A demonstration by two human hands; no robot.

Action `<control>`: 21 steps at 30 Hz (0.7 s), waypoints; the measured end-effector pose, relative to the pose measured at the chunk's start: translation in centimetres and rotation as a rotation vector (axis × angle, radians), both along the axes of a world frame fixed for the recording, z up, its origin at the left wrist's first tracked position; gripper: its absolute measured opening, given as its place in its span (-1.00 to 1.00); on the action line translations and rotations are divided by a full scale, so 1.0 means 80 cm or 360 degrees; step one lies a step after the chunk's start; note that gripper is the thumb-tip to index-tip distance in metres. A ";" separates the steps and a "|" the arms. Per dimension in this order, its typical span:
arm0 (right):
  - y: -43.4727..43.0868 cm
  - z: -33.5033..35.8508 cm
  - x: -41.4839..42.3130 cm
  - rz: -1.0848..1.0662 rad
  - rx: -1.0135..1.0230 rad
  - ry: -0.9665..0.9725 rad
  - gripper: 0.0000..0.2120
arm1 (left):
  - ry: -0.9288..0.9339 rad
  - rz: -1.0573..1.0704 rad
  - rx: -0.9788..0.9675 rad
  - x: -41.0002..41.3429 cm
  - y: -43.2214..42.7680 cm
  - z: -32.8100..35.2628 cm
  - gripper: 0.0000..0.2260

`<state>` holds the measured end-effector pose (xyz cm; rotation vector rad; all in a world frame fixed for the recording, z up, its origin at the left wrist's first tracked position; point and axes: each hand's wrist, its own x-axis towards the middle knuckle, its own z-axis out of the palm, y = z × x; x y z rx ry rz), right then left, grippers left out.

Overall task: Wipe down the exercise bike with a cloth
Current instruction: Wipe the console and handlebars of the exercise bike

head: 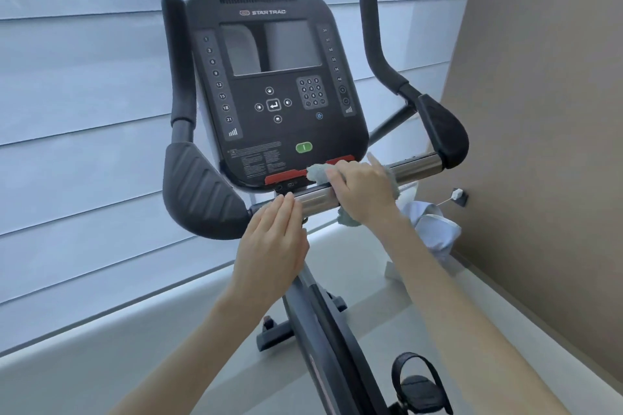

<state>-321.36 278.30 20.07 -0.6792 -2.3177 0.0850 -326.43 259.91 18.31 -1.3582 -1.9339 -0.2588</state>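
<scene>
Grey-blue terry cloth (318,172), soft and bunched, draped over the brushed-steel crossbar (315,200) of the exercise bike (323,320), just below the console (276,131) and its red strip (285,176). Gripped there by the right hand (363,191), fingers curled round cloth and tube together, likely to rub the whole rounded surface. Left hand (273,246) flat and relaxed, holding nothing, fingertips (286,205) apparently touching the bar's left end (probably to steady it). Matte black ribbed elbow pads (199,189) on either side; foam-sleeved upright grips (178,61); glossy dark screen (273,47).
</scene>
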 end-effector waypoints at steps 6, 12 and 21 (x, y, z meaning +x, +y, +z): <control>0.004 -0.034 0.022 0.0240 0.0276 0.0328 -0.64 | 0.0014 0.0050 0.0110 0.005 0.009 -0.007 -0.74; 0.029 -0.019 0.026 -0.0043 0.0331 0.0173 -0.60 | -0.0015 -0.0005 0.0139 0.004 0.008 -0.006 -0.68; -0.046 -0.055 0.011 0.0262 0.0088 0.0582 -0.60 | -0.0057 -0.0075 0.0240 -0.005 0.006 -0.023 -0.70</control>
